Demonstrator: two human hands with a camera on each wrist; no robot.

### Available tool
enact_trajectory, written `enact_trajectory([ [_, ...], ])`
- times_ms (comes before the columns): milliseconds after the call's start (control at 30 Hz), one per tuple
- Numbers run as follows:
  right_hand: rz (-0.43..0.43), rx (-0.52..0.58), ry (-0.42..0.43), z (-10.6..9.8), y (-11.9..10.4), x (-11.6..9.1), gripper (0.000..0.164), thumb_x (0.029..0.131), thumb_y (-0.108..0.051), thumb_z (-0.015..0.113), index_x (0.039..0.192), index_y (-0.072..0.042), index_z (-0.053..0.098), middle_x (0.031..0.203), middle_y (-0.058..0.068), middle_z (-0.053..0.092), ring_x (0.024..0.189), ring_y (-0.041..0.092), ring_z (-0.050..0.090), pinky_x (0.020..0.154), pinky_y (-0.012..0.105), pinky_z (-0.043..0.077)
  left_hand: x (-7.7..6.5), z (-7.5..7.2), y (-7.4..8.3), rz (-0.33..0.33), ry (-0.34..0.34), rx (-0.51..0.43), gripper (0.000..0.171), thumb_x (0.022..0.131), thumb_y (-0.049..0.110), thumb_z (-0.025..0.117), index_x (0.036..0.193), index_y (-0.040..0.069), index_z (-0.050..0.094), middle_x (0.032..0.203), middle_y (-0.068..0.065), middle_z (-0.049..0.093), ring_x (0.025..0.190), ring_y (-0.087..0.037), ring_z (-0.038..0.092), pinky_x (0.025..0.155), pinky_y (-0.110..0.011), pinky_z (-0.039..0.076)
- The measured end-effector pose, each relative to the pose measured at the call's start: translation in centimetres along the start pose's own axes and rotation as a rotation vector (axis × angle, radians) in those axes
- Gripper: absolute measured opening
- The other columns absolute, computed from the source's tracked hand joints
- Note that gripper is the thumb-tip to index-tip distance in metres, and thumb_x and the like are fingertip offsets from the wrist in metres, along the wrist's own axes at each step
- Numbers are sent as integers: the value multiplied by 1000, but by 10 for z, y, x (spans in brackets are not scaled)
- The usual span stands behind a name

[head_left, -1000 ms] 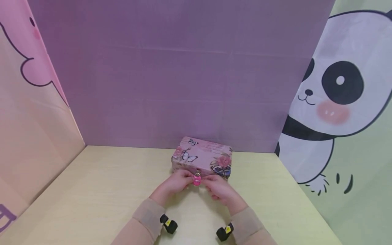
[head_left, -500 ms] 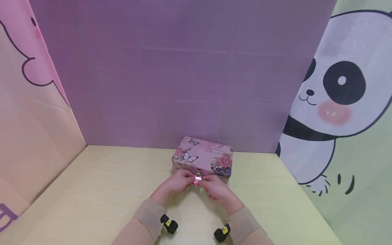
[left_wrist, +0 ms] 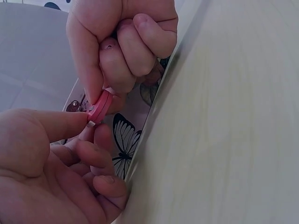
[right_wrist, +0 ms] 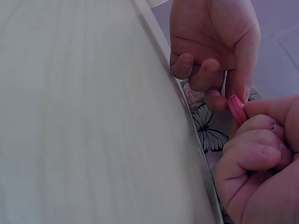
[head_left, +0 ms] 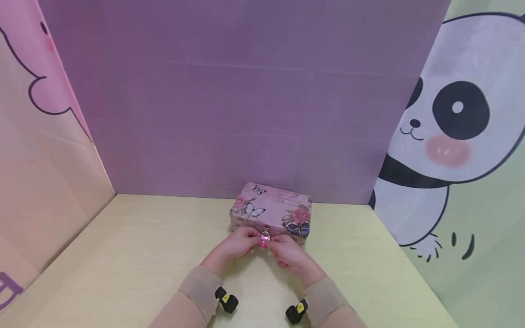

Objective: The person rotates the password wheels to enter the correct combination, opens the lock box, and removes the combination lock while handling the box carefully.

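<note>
A pink padlock [head_left: 265,239] hangs by its shackle from the front clasp of a pink box [head_left: 272,205] printed with butterflies and flowers. The box lid is down. My left hand [head_left: 239,242] pinches the padlock from the left, thumb against its lower edge. From the other side, my right hand [head_left: 290,251] pinches it too, its remaining fingers curled in. In the left wrist view the padlock [left_wrist: 100,107] appears edge-on between both thumbs, with a small pale tab at its bottom edge. The right wrist view has the padlock [right_wrist: 237,109] partly covered by fingers.
The box stands on a pale wooden table [head_left: 164,246], near a purple backdrop [head_left: 246,100] at the rear. Side panels carry a panda picture [head_left: 459,109] on the right and a pink cartoon figure [head_left: 49,91] on the left. Black wrist cameras sit on both wrists.
The padlock has tilted slightly and its face catches light differently. My right hand and forearm have shifted a little to the left. The left hand and the box stay put.
</note>
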State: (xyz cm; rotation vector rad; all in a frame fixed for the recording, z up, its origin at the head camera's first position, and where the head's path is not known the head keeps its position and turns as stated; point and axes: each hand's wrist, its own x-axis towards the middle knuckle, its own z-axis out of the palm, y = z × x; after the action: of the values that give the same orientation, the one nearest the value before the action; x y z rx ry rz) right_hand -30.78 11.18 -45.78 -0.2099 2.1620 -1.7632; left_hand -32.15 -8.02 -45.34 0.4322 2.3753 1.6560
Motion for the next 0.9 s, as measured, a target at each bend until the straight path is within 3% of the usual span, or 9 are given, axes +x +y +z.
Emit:
enact_trajectory([
  [733, -3, -6, -3, 3, -3, -2, 23, 103, -20, 57, 89, -2, 62, 59, -5, 37, 46, 8, 27, 42, 22, 22, -1, 1, 3, -4, -11, -3, 15, 101, 8, 58, 92, 1, 67, 78, -13, 59, 59, -12, 45, 54, -25, 39],
  [900, 9, -11, -3, 3, -3, -2, 23, 103, -19, 55, 87, -3, 60, 60, -5, 37, 46, 8, 27, 42, 22, 22, -2, 1, 2, 12, -11, 6, 15, 101, 7, 58, 91, 1, 68, 73, -8, 56, 57, -11, 44, 52, -25, 37],
])
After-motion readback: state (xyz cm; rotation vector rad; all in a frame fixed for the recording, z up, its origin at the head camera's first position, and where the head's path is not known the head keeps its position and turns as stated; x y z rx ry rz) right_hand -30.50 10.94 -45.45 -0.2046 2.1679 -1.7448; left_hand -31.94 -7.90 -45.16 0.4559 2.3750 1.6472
